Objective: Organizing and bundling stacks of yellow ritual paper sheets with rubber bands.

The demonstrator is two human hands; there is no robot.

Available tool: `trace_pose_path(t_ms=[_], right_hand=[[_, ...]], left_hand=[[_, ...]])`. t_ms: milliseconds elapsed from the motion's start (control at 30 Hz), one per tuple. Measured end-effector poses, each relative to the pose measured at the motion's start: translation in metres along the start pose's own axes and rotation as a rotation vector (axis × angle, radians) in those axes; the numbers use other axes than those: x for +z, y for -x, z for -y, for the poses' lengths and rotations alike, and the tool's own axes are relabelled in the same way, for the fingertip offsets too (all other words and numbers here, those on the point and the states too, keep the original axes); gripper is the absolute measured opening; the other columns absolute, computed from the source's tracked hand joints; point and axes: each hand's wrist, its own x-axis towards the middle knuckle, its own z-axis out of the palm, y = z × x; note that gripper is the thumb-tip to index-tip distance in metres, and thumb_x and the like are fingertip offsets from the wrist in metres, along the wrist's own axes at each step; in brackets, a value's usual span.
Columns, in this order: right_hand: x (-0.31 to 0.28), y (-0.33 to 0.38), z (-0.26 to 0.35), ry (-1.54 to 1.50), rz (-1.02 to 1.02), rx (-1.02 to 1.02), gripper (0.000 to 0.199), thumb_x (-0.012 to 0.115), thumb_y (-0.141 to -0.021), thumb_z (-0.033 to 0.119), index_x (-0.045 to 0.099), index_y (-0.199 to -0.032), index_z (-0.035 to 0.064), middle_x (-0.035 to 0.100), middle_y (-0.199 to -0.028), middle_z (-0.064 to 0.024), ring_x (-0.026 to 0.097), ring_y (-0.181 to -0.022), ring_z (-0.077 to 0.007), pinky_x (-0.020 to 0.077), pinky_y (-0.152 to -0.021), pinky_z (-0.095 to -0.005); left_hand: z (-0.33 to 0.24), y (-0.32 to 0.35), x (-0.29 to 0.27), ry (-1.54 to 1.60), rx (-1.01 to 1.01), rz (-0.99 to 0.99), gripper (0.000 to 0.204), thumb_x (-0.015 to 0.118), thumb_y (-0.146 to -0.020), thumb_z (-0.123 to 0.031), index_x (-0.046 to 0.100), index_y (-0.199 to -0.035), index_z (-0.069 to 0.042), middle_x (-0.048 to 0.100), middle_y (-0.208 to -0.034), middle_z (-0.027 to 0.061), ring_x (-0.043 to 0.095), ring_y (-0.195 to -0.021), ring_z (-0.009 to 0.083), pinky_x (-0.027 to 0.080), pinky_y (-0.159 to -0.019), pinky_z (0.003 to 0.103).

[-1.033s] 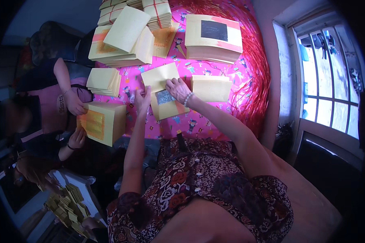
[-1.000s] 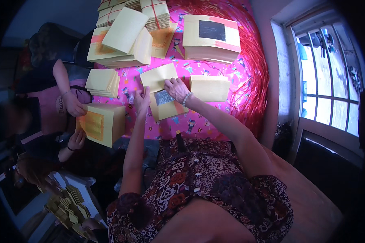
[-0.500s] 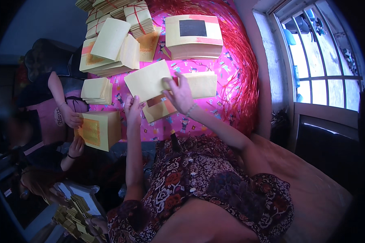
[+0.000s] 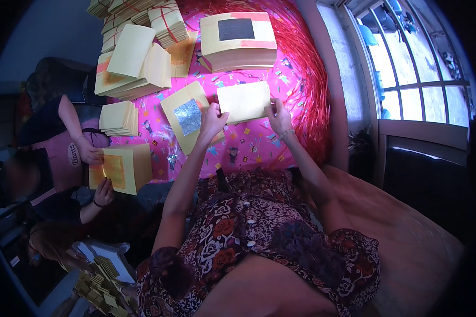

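Observation:
My left hand (image 4: 211,120) and my right hand (image 4: 279,113) hold the two ends of a plain yellow paper sheet (image 4: 244,101) just above the pink patterned cloth (image 4: 248,142). Right beside my left hand lies a yellow sheet with a silver foil square (image 4: 188,117) on a small stack. My fingers pinch the plain sheet's left and right edges.
A tall stack of yellow sheets with a dark square on top (image 4: 238,39) stands at the back. Tied bundles (image 4: 166,21) and loose piles (image 4: 132,63) fill the far left. Another person at the left holds a stack of orange-marked sheets (image 4: 120,168). A window (image 4: 418,68) is on the right.
I lifted a plain sheet off the foil stack and carried it to the right; both hands now hold it there. The foil square is uncovered.

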Motion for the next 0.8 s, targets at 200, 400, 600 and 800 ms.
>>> trace_pose_path(t_ms=[200, 400, 600, 800], right_hand=[[0.013, -0.009, -0.023, 0.1, 0.04, 0.077, 0.028, 0.058, -0.083, 0.017, 0.055, -0.106, 0.0027, 0.062, -0.081, -0.0154, 0.062, -0.072, -0.031, 0.0482, -0.067, -0.0419], [0.018, -0.009, -0.036, 0.109, 0.04, 0.048, 0.028, 0.059, -0.084, 0.016, 0.055, -0.107, 0.0012, 0.064, -0.078, -0.0117, 0.063, -0.069, -0.0214, 0.0491, -0.063, -0.0347], [0.017, -0.009, -0.036, 0.108, 0.066, 0.067, 0.028, 0.061, -0.083, 0.015, 0.053, -0.105, 0.0016, 0.064, -0.078, -0.0117, 0.063, -0.068, -0.0213, 0.0494, -0.063, -0.0346], [0.017, -0.005, -0.025, 0.114, 0.033, 0.05, 0.026, 0.061, -0.081, 0.013, 0.052, -0.103, 0.0022, 0.063, -0.074, -0.0123, 0.063, -0.068, -0.026, 0.0494, -0.063, -0.037]], left_hand=[[0.017, -0.021, 0.022, -0.171, 0.023, -0.088, 0.038, 0.071, -0.071, -0.017, 0.051, -0.097, 0.002, 0.065, -0.083, 0.0138, 0.065, -0.076, 0.0235, 0.051, -0.069, 0.035], [0.02, -0.027, 0.03, -0.226, -0.028, -0.04, 0.042, 0.071, -0.072, -0.017, 0.048, -0.101, 0.002, 0.063, -0.09, 0.0199, 0.063, -0.086, 0.0318, 0.049, -0.078, 0.04], [0.008, -0.025, 0.032, -0.353, -0.047, -0.047, 0.042, 0.072, -0.073, -0.017, 0.047, -0.101, 0.001, 0.063, -0.089, 0.0184, 0.063, -0.086, 0.0324, 0.048, -0.078, 0.041], [0.005, -0.023, 0.031, -0.367, -0.053, -0.045, 0.044, 0.072, -0.074, -0.016, 0.043, -0.102, 0.002, 0.062, -0.091, 0.024, 0.062, -0.089, 0.039, 0.048, -0.08, 0.045]])
